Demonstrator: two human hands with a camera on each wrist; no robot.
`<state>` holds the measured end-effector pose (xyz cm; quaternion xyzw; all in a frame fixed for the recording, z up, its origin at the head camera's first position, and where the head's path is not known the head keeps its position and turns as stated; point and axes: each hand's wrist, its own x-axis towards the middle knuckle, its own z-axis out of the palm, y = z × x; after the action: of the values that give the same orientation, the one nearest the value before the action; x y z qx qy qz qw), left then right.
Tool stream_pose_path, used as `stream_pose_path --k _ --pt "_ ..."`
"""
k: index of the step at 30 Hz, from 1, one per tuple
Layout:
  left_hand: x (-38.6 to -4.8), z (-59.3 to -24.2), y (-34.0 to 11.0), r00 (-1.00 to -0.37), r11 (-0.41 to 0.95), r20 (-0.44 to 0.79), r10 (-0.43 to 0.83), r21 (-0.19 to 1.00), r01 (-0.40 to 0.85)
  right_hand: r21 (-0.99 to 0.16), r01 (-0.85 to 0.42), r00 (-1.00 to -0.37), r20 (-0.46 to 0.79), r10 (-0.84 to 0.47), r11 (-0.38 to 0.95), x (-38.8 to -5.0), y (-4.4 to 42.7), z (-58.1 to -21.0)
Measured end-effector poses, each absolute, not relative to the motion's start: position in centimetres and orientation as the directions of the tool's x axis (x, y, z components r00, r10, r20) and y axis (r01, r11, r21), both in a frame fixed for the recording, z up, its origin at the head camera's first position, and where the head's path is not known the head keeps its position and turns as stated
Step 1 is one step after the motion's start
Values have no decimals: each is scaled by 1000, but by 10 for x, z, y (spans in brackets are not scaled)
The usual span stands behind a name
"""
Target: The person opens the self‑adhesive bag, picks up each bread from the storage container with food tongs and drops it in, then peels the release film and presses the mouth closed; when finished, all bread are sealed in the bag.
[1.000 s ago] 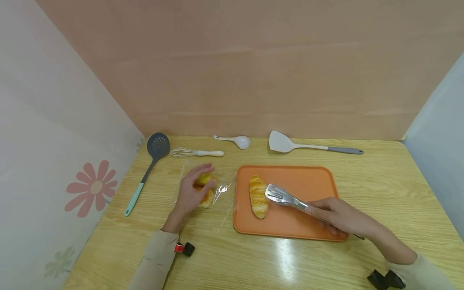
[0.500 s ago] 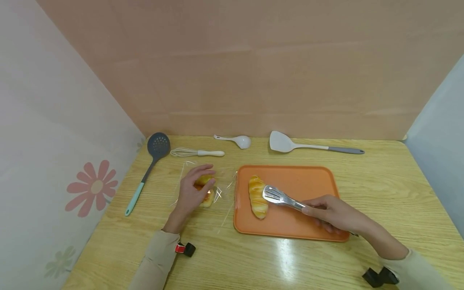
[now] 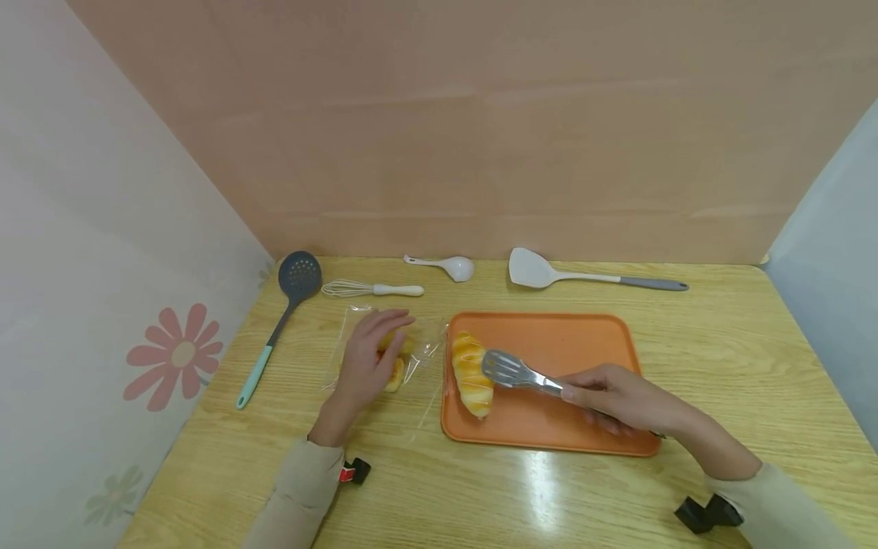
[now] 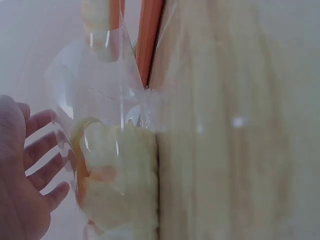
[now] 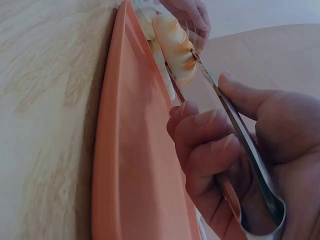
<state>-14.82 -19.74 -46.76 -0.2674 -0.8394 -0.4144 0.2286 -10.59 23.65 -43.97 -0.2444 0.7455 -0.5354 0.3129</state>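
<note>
Above the left edge of an orange rectangular tray (image 3: 562, 425) on the wood-grained bench (image 3: 446, 496), a long golden bread roll (image 3: 471, 375) hangs between slotted steel tongs (image 3: 506, 369). The right hand (image 3: 620, 400) curls its fingers round the tongs, pinching the roll near its middle, presumably for balance. The left hand (image 3: 366, 358) keeps its fingers spread beside a clear plastic bag (image 3: 420, 352) of yellow breads (image 3: 395, 377), perhaps steadying it. Overhead, the roll could seem resting; the right-wrist view reveals it lifted, while the left-wrist view shows fingertips meeting film.
</note>
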Motion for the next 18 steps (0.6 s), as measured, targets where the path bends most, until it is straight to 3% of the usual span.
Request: stream_pose_path --k 4,11,18 --pt "-151 -460 -190 -758 565 595 266 541 623 -940 -44 -691 -216 -689 338 -109 229 -436" --pt "-153 -448 -183 -849 643 442 290 567 515 -917 -54 -686 -254 -682 396 -117 214 -431" --pt "-152 -448 -182 -856 635 427 292 582 507 -920 -21 -653 -284 -702 392 -124 205 -430"
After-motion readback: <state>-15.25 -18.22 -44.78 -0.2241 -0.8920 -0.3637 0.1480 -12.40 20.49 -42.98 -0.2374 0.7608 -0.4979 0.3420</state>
